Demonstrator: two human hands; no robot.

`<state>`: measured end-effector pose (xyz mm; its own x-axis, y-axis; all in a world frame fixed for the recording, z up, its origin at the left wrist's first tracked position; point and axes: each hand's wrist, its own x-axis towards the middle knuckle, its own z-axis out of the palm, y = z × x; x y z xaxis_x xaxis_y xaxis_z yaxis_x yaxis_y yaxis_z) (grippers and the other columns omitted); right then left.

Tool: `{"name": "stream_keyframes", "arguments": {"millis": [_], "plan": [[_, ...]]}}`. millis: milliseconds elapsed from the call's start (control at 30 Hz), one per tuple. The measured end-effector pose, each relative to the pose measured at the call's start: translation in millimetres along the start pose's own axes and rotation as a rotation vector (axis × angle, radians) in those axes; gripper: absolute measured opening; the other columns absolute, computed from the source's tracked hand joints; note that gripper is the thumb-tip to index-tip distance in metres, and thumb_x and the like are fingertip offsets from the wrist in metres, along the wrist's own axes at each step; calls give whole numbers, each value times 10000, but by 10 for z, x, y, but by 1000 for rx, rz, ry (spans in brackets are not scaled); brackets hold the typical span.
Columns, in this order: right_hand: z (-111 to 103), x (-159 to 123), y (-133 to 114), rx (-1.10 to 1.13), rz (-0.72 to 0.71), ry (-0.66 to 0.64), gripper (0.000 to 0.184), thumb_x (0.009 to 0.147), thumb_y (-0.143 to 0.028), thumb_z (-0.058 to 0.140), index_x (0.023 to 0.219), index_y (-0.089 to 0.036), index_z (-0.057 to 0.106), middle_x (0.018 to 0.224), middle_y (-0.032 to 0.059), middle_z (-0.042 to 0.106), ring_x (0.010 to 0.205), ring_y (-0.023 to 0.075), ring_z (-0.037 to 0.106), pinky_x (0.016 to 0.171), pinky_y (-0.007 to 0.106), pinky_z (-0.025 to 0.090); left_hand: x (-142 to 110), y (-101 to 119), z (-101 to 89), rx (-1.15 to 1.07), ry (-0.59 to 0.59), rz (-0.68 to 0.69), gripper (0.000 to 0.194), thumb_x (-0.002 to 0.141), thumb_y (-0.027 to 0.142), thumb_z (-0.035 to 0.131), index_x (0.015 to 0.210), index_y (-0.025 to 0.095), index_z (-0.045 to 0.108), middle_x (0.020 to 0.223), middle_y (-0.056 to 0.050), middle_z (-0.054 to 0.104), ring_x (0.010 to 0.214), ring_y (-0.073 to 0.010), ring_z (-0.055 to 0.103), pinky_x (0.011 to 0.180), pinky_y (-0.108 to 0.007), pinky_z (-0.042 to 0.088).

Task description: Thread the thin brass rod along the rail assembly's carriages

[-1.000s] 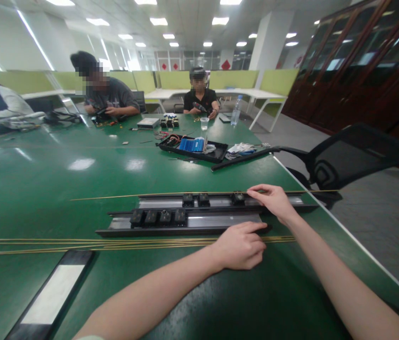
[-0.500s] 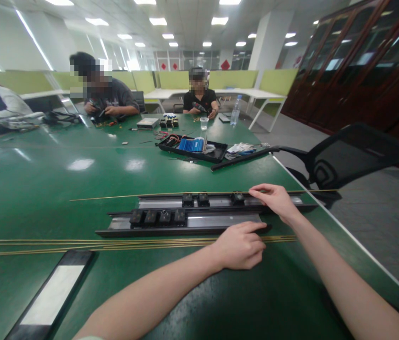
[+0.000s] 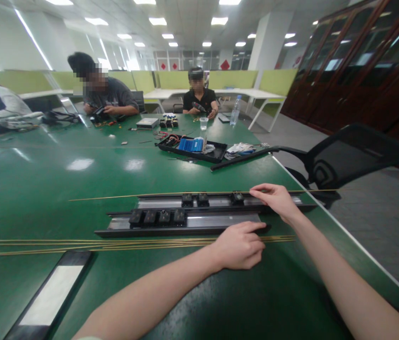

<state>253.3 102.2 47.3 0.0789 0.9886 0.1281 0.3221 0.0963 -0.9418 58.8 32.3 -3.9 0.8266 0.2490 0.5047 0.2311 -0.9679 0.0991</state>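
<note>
Right hand, head view: by the right hand (image 3: 270,200), a thin golden rod (image 3: 107,197) is pinched, thumb and fingertip being closed together on it.
Thin golden rod: laid along the far edge of the far rail (image 3: 216,202), its right end carried past the right edge of the green table (image 3: 107,172).
Left hand: the left hand (image 3: 243,245) is placed at the right end of the near rail (image 3: 220,221), index finger stretched out, the others curled; whether the rail is gripped cannot be told.
Far rail blocks: three black blocks (image 3: 202,199) are seated in the channel, two close together, one apart, near the pinching fingers.
Near rail blocks: four dark blocks (image 3: 164,217) are lined up toward its left end.
Loose rods: several loose rods (image 3: 149,243) are spread before the near rail, partly covered by the left arm.
Far right edge: a black tray (image 3: 216,153) is set near it.
</note>
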Motion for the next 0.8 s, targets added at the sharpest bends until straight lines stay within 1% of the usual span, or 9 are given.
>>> {"name": "stream_keyframes", "arguments": {"millis": [167, 367, 600, 800], "plan": [[-21, 2, 3, -22, 0, -11, 490, 613, -564, 860, 847, -140, 783, 562, 5, 593, 504, 96, 403, 446, 243, 272, -5, -3, 13, -4, 9, 3, 274, 956, 222, 486, 967, 135, 746, 995, -78, 771, 1402, -255, 497, 1191, -377, 395], [-29, 2, -17, -15, -12, -10, 468, 603, -553, 866, 817, -144, 783, 561, 13, 604, 500, 99, 404, 444, 246, 271, -6, 0, 9, 2, -5, -2, 257, 955, 226, 499, 960, 143, 743, 1013, -83, 770, 1414, -249, 485, 1189, -385, 400], [-60, 16, 7, -24, 15, -3, 447, 616, -531, 864, 829, -146, 786, 552, 1, 587, 501, 96, 388, 454, 246, 258, 0, -1, -4, -2, 4, 1, 268, 956, 226, 488, 957, 140, 742, 988, -79, 770, 1402, -256, 497, 1176, -391, 409], [-71, 18, 16, -40, -5, 0, 458, 612, -558, 855, 812, -152, 786, 549, 3, 587, 494, 96, 393, 445, 245, 270, 4, 0, 5, -6, -10, -2, 250, 947, 229, 504, 956, 145, 740, 998, -84, 768, 1406, -258, 494, 1172, -384, 411]]}}
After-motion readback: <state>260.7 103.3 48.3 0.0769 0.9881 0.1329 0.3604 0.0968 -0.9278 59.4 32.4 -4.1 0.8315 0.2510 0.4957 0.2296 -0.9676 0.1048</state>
